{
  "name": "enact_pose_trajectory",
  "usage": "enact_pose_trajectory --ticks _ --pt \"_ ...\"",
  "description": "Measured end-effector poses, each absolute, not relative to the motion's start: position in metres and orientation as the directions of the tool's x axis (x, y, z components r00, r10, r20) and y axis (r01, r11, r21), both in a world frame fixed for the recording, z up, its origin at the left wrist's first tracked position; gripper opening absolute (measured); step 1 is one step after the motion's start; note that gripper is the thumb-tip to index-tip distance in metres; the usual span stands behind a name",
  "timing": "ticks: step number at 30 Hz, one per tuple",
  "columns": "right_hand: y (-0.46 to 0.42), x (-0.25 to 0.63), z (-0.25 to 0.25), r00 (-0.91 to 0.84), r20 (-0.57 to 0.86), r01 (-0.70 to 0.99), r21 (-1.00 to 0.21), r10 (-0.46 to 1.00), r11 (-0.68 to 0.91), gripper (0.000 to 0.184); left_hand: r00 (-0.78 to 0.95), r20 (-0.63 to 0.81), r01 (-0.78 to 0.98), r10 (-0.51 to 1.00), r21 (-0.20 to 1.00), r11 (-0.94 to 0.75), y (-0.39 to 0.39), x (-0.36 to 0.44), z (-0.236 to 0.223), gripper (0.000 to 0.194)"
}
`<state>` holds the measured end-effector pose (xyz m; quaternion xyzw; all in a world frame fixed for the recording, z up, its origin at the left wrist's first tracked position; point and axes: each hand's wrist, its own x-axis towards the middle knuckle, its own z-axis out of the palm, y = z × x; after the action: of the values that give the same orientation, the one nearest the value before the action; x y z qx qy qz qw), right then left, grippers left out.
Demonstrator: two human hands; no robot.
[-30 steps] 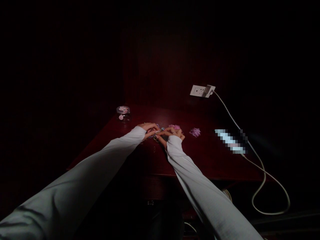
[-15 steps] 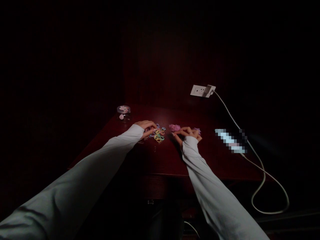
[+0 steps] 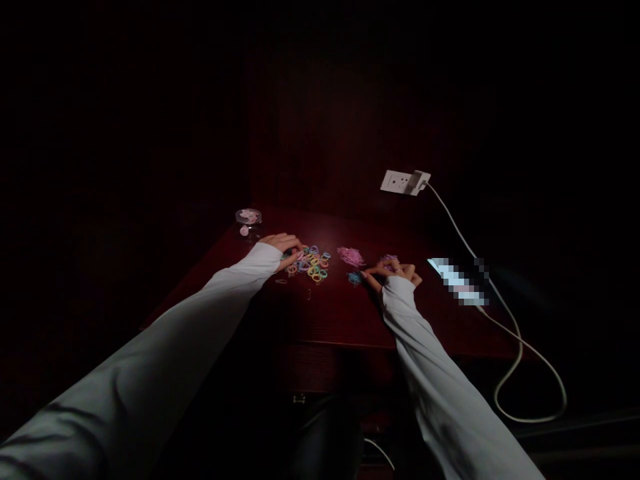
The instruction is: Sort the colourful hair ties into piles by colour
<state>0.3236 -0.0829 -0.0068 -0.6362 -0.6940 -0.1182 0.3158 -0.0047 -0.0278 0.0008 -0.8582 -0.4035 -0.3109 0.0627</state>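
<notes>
Small multicoloured hair ties [image 3: 316,265] lie in a loose pile on the dark red table [image 3: 320,320]. My left hand [image 3: 281,247] is at the pile's left edge, fingers curled towards the thumb; whatever they grip is too small to make out. To the right, my right hand [image 3: 395,272] has thumb and forefinger pinched together beside a little blue bundle of thin bands [image 3: 355,278]. Whether a band is in that pinch does not show. A pink bundle of thin bands [image 3: 351,256] lies just beyond, and a purple bundle [image 3: 389,261] is partly hidden behind my right hand.
A clear round jar [image 3: 249,225] with a pink-patterned lid stands at the back left. Two paper clips [image 3: 281,281] lie before the pile. At the right is a blurred phone-like device [image 3: 457,281] on a white cable [image 3: 520,340], which runs to a wall socket [image 3: 397,182].
My left hand has drawn back left, uncovering more hair ties. My right hand has moved right, and the blue bundle now shows beside its fingertips.
</notes>
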Motion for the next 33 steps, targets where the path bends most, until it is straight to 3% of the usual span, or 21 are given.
enact_pose_trajectory --ticks 17,24,33 --pt "-0.093 0.319 0.003 -0.044 0.582 0.936 -0.261 0.812 0.238 0.047 0.493 0.455 0.772 0.742 0.164 -0.614 -0.023 -0.008 -0.001 0.018" --pt "-0.09 0.321 0.0 -0.064 0.604 0.939 -0.232 0.794 0.252 0.039 0.572 0.424 0.723 0.702 0.145 -0.676 -0.021 -0.007 -0.004 0.02" --pt "-0.096 0.318 0.003 -0.073 0.601 0.934 -0.238 0.796 0.265 0.04 0.641 0.439 0.601 0.629 0.223 -0.768 -0.024 -0.004 -0.004 0.014"
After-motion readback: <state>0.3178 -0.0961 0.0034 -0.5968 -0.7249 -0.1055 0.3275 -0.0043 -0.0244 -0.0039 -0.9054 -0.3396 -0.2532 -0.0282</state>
